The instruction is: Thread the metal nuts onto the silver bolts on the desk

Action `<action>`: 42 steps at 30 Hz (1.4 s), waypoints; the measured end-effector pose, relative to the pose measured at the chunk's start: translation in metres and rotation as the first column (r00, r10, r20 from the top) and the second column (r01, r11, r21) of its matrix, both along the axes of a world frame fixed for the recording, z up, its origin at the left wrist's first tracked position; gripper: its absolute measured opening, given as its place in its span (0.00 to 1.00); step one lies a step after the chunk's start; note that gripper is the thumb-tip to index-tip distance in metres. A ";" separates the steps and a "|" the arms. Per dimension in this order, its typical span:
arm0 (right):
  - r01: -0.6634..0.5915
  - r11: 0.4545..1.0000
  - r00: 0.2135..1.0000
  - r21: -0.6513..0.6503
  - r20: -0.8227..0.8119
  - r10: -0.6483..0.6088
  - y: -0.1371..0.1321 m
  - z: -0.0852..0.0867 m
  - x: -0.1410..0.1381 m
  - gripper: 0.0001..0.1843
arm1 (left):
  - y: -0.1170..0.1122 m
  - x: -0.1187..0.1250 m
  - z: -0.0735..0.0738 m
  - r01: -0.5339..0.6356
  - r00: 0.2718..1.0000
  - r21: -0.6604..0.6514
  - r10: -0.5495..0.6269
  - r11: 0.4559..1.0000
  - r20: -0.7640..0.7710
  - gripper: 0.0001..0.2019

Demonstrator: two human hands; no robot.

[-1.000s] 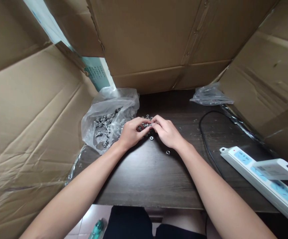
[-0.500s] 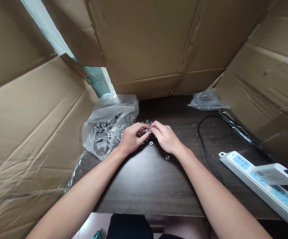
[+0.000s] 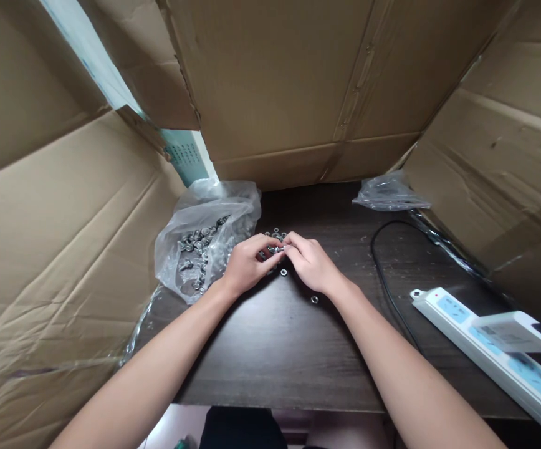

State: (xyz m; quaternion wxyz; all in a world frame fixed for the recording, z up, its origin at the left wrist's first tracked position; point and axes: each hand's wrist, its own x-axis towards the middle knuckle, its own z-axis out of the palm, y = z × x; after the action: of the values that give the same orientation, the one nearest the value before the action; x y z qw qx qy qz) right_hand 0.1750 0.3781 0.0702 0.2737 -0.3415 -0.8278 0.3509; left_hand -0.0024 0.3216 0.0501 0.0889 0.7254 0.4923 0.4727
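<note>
My left hand [image 3: 246,263] and my right hand [image 3: 311,264] meet fingertip to fingertip over the dark wooden table [image 3: 270,349]. Both pinch a small metal bolt [image 3: 276,250] between them. Just behind the fingers lies a little heap of metal nuts [image 3: 276,235]. A clear plastic bag [image 3: 205,240] holding several bolts sits right beside my left hand. Two loose nuts, one [image 3: 283,272] under my fingers and another [image 3: 314,299] by my right wrist, lie on the table.
Cardboard sheets [image 3: 293,87] wall the table at the back, left and right. A second clear bag [image 3: 389,192] lies at the back right. A black cable [image 3: 383,274] curves toward a white power strip [image 3: 495,355] with a white adapter [image 3: 518,332] on it.
The hands stay together on the bolt with only slight finger movement. The camera has tipped a little, shifting the scene down in view.
</note>
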 end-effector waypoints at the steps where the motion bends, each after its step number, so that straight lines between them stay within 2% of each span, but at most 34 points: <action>1: -0.002 1.000 1.000 0.002 0.003 0.002 0.000 0.000 0.000 0.11 | 0.000 0.000 0.000 -0.002 1.000 -0.001 0.002 1.000 0.000 0.05; 6: -0.009 1.000 1.000 -0.005 -0.008 0.009 -0.001 0.001 0.001 0.13 | 0.000 0.000 -0.001 -0.013 1.000 -0.014 0.013 1.000 0.005 0.06; 14: -0.009 1.000 0.999 -0.009 -0.035 0.009 0.000 0.000 -0.001 0.07 | -0.001 0.000 0.000 -0.029 1.000 -0.015 0.029 0.999 -0.011 0.06; 22: 0.000 1.000 0.999 0.007 -0.035 0.000 -0.001 0.000 -0.001 0.16 | -0.001 0.000 0.000 -0.024 1.000 -0.032 0.024 0.999 0.002 0.06; 29: -0.001 1.000 0.998 0.018 -0.063 0.002 -0.001 0.001 0.000 0.09 | -0.001 0.000 -0.001 -0.032 0.999 -0.024 0.032 0.999 0.008 0.06; 35: -0.006 0.999 0.999 0.050 -0.051 0.008 0.000 0.000 -0.001 0.17 | -0.001 0.000 0.001 -0.025 1.000 -0.020 0.025 1.000 0.013 0.05; 42: 0.003 0.999 0.997 0.037 -0.079 0.000 -0.001 0.001 0.000 0.08 | -0.002 0.000 0.000 -0.052 0.999 -0.025 0.052 0.998 0.004 0.05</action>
State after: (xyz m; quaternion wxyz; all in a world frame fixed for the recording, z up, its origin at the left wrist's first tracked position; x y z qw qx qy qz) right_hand 0.1745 0.3769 0.0717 0.3129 -0.3227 -0.8225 0.3485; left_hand -0.0024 0.3198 0.0499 0.0867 0.7102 0.5166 0.4703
